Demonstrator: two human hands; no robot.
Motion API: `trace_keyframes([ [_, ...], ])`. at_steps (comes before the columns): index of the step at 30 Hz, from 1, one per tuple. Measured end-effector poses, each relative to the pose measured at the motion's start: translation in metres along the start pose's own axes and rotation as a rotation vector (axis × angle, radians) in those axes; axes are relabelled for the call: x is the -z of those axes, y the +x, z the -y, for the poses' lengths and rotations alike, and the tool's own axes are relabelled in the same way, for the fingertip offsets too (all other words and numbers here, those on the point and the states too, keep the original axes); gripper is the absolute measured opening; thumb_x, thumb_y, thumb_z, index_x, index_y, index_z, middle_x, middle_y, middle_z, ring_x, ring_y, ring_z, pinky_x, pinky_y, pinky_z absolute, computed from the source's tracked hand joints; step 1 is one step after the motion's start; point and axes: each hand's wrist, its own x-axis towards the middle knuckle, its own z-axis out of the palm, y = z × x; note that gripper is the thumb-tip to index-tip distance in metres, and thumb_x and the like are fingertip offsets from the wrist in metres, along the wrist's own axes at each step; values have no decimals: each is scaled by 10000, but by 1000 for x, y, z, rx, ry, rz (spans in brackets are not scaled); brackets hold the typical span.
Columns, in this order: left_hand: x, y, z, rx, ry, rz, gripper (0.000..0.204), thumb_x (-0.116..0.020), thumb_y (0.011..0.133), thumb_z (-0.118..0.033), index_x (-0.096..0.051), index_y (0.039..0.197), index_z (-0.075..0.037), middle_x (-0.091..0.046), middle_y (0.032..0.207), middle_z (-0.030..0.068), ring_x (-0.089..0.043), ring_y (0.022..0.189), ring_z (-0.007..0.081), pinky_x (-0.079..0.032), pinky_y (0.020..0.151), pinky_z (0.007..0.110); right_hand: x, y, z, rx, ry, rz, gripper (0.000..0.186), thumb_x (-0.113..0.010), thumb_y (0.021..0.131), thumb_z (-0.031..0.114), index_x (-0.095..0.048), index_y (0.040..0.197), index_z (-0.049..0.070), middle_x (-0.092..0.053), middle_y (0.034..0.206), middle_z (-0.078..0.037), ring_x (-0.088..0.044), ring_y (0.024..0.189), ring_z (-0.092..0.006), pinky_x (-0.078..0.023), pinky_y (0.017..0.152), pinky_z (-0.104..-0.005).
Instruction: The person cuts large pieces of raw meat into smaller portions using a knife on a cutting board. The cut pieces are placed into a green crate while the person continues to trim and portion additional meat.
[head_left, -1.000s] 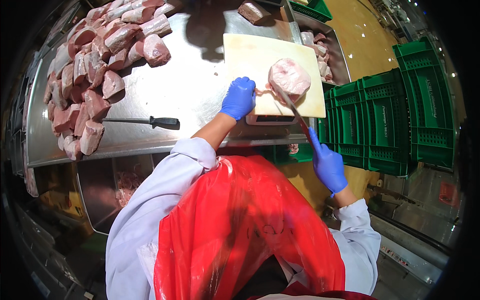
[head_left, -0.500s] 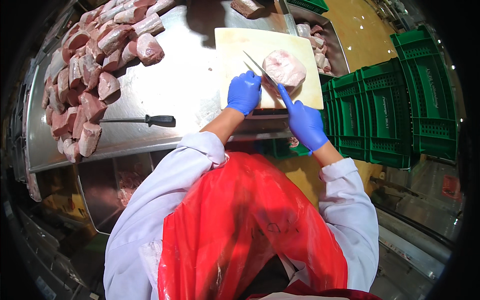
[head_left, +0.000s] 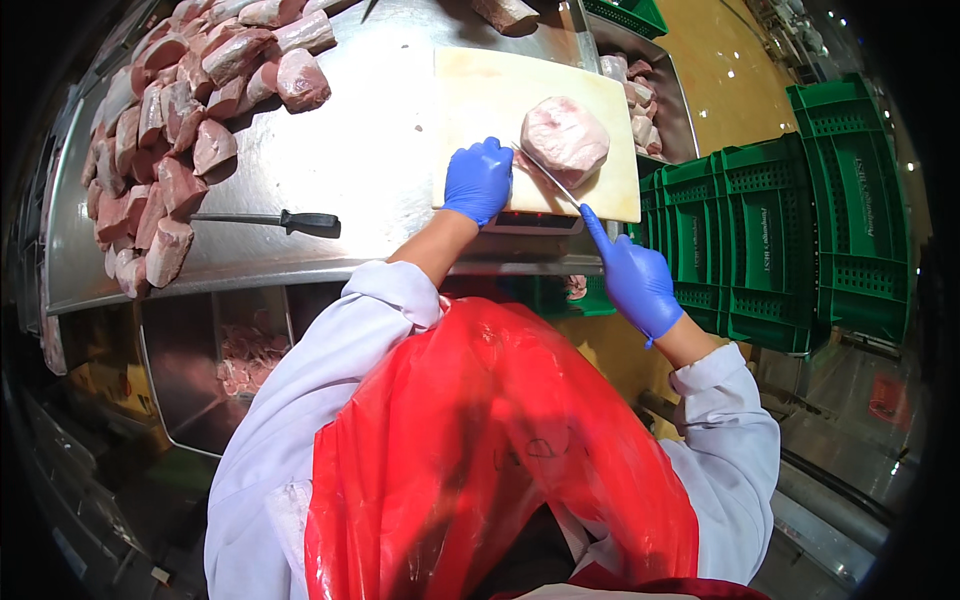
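Observation:
On the cream cutting board (head_left: 472, 92) lies a round, pale piece of meat (head_left: 565, 135). My left hand (head_left: 478, 180), in a blue glove, is curled at the board's left side, gripping a thin pink strip of trimming (head_left: 524, 162) beside the meat. My right hand (head_left: 636, 282), gloved too, holds a knife (head_left: 555, 178) with the index finger stretched along it; the blade lies diagonally against the lower left of the piece. A sharpening steel (head_left: 310, 222) with a black handle rests on the steel table (head_left: 350, 150), left of my hands.
Many meat cuts (head_left: 180, 120) are heaped on the left. Behind the board are a dark piece (head_left: 504, 14) and a steel tray (head_left: 678, 105) of cuts. Green crates (head_left: 760, 240) stand at the right. A steel bin (head_left: 180, 390) holding trimmings is below the table's edge.
The knife and my right hand swept left and up across the meat's near side, then drew back slightly right and down. My left hand sits a little higher on the board.

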Motion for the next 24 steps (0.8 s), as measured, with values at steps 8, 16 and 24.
trace_keyframes([
  [8, 5, -1, 0, 7, 55, 56, 38, -626, 830, -138, -649, 825, -109, -615, 819, 125, -653, 745, 304, -509, 637, 449, -46, 48, 2, 63, 27, -321, 863, -593, 800, 24, -283, 1591, 178, -564, 654, -124, -593, 501, -289, -490, 462, -422],
  [16, 14, 7, 47, 226, 73, 15, 75, -609, 886, -143, -627, 879, -70, -616, 914, 176, -653, 827, 378, -543, 718, 478, -64, -64, -54, 18, -38, -51, 900, -612, 794, 20, -264, 1599, 223, -574, 711, -130, -582, 506, -312, -478, 466, -437],
  [24, 30, 25, -6, -26, 56, 275, 241, -628, 890, -276, -639, 1050, -97, -602, 1051, 192, -642, 903, 391, -544, 772, 497, -104, -119, -57, -177, 650, -411, 800, -584, 903, -3, -255, 1599, 214, -639, 832, -216, -583, 640, -406, -497, 605, -419],
])
